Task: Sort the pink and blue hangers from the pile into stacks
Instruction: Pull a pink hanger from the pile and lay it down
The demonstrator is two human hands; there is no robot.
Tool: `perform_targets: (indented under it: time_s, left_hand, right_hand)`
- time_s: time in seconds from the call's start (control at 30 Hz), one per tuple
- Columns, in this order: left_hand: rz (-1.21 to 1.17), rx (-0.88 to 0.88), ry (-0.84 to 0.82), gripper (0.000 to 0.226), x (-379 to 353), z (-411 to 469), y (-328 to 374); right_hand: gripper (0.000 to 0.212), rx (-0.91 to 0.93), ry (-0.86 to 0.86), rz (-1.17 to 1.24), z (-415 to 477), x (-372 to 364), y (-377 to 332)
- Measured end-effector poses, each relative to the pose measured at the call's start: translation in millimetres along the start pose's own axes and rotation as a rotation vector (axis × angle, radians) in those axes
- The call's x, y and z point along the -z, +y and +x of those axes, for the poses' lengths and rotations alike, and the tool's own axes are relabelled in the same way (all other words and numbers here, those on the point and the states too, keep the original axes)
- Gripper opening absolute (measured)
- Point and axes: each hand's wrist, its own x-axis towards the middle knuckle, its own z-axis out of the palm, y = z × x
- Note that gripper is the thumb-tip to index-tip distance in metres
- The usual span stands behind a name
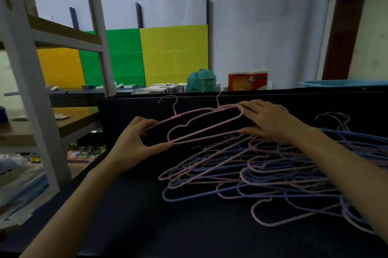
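The left hand (134, 142) curls round the left end of 2 pink hangers (201, 129), lifted beside the mixed pile (262, 173) on the dark table (168, 226). The right hand (266, 121), fingers nearly straight, touches their right end, probably squaring them for stacking.

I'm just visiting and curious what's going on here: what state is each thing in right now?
pink hangers, held between both hands, hooks pointing away.
left hand, grips their left end.
right hand, straight fingers resting on their right end.
pile, pink and blue hangers tangled, unsorted.
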Motion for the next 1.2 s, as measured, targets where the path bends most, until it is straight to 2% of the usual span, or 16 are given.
perform_targets:
  time_s: [0.13,0.23,0.37,0.53,0.73,0.83,1.1,1.2]
  left_hand:
    - [-0.033,-0.075,-0.033,0.081,-34.6,24.7,37.6]
    - [-0.048,-0.136,-0.054,0.077,-65.6,39.5,73.0]
    - [-0.066,-0.217,-0.08,0.09,-107.4,55.5,123.4]
    - [-0.108,-0.294,-0.09,0.093,-166.8,63.1,200.1]
    - [-0.159,-0.321,-0.154,0.08,-247.5,44.8,298.5]
    - [-0.175,-0.345,-0.18,0.081,-282.9,35.2,343.4]
    - [-0.194,-0.397,-0.287,0.079,-361.5,9.9,432.7]
    - [-0.154,-0.443,-0.321,0.08,-387.6,8.5,455.2]
  right_hand:
    - [0.093,-0.157,-0.049,-0.012,-53.5,10.0,43.2]
    - [0.096,-0.238,-0.025,-0.065,-100.5,20.6,75.1]
    - [0.085,-0.398,-0.028,-0.051,-170.8,36.7,113.4]
    - [0.078,-0.563,-0.065,-0.045,-268.4,56.0,161.0]
    - [0.086,-0.664,-0.073,-0.048,-388.8,69.8,216.7]
    - [0.072,-0.721,-0.125,-0.059,-441.8,75.3,239.6]
    - [0.065,-0.847,-0.204,-0.081,-535.0,78.9,294.0]
    - [0.052,-0.874,-0.228,-0.114,-559.4,73.6,318.0]
